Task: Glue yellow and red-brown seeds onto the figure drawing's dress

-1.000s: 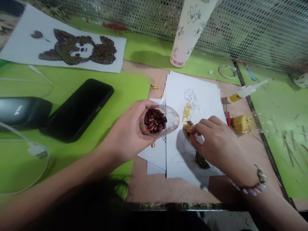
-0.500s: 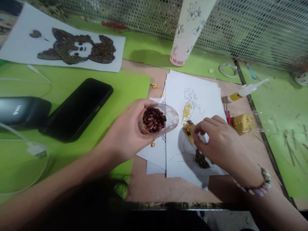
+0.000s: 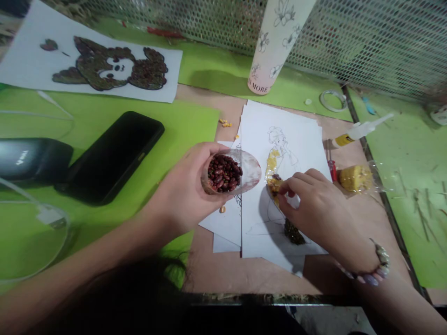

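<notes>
My left hand is wrapped round a small clear bag of dark red beans, holding it open above the table. My right hand rests on a white sheet with a line drawing of a girl. Its fingertips are pinched together at the yellow, seed-covered part of the drawing; what they pinch is too small to make out. A dark patch of seeds lies lower on the same sheet, just below the hand.
A black phone and a dark case lie on the green mat at left. A finished seed picture of a bear is at the back. A tall floral tube, glue bottle, tape ring and bag of yellow grain stand around.
My right hand's fingers shifted slightly over the yellow part of the drawing. The left hand and the bean bag stayed almost still.
</notes>
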The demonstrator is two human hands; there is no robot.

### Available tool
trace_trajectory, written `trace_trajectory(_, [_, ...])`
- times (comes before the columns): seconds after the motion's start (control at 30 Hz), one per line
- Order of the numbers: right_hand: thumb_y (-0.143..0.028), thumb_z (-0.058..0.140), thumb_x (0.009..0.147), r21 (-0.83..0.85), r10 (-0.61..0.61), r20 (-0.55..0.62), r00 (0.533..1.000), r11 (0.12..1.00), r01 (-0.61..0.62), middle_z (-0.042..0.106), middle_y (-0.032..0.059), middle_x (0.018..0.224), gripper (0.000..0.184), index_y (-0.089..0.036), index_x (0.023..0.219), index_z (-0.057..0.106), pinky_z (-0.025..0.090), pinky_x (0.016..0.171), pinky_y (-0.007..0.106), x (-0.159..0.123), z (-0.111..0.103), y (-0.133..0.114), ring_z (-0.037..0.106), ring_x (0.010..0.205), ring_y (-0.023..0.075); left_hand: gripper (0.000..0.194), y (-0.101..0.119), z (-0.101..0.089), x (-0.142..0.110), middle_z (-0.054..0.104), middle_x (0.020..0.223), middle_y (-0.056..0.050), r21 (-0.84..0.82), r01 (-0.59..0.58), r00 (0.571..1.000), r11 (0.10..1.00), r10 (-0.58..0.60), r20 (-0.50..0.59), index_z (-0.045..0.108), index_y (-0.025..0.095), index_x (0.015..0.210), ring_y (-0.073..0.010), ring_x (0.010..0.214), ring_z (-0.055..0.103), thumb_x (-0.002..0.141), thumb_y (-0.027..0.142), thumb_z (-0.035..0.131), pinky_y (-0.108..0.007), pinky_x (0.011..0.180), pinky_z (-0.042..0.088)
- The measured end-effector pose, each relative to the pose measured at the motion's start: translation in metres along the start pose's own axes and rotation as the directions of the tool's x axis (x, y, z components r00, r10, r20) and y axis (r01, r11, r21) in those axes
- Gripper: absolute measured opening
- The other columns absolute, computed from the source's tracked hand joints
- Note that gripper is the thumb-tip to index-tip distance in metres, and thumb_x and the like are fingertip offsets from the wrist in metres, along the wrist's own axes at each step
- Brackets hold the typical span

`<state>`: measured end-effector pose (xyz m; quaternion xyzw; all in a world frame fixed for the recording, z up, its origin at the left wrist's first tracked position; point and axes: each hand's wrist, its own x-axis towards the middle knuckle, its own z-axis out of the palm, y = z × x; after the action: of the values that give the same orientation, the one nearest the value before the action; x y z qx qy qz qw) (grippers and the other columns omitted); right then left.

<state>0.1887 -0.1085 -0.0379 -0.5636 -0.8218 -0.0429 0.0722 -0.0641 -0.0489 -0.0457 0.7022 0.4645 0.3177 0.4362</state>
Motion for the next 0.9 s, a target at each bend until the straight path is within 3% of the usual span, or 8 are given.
trace_trajectory(0.63, [-0.012,0.060,0.084,0.087,0.055,-0.050,0.997,0.995,-0.051,0.062,0.0044,0.072,0.010,-0.018,0.076,0.061,0.044,0.068,0.035,0.000,-0.009,-0.002,0.053,0.074,0.0214,0.057,-0.001,-0.001,0.000,0.063,0.123,-0.007,-0.023,0.015,1.000,1.000,-0.015,0.018,0.056,0.023,0.123,-0.0272,0.112,0.064,0.070,0.028,0.078,-0.046,0.108,0.052])
trace_trajectory(0.9, [-0.011,0.063,0.083,0.073,-0.028,-0.031,0.999,0.997,0.030,0.065,0.0051,0.073,0.008,-0.015,0.079,0.068,0.046,0.069,0.035,-0.002,-0.003,0.006,0.053,0.075,0.0228,0.057,-0.003,0.002,0.000,0.064,0.120,-0.007,-0.043,0.006,1.000,0.999,-0.006,-0.012,0.057,0.025,0.119,-0.0280,0.109,0.066,0.068,0.033,0.080,-0.046,0.102,0.056])
